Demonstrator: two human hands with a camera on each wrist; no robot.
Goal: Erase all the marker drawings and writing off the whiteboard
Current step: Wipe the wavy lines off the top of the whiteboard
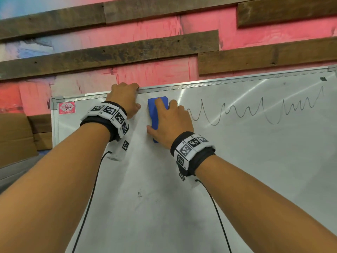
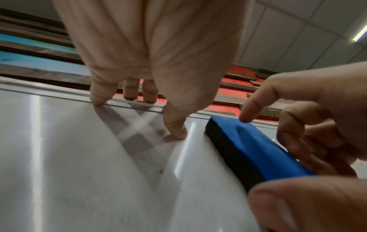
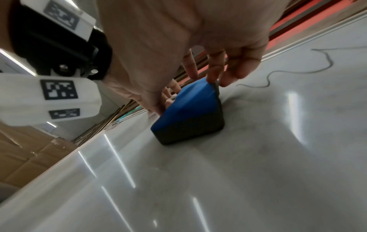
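Note:
A whiteboard [image 1: 246, 170] leans on the wall. A black wavy marker line [image 1: 255, 112] runs along its upper right part, from beside the eraser to the right edge. My right hand [image 1: 171, 121] grips a blue eraser [image 1: 154, 110] with a black felt base and presses it flat on the board just under the top frame, left of the line's start. In the right wrist view the eraser [image 3: 190, 116] sits felt-down and the line [image 3: 288, 72] trails off beyond it. My left hand [image 1: 124, 99] curls its fingers over the board's top edge, thumb on the surface [image 2: 176, 131].
A red label [image 1: 67, 107] marks the board's top-left corner. Faint small marks [image 1: 140, 194] sit lower on the board, and a dark spot [image 1: 323, 78] is near the top-right corner. Cardboard boxes [image 1: 14, 136] stand to the left. Wooden planks [image 1: 127, 55] cross the pink wall above.

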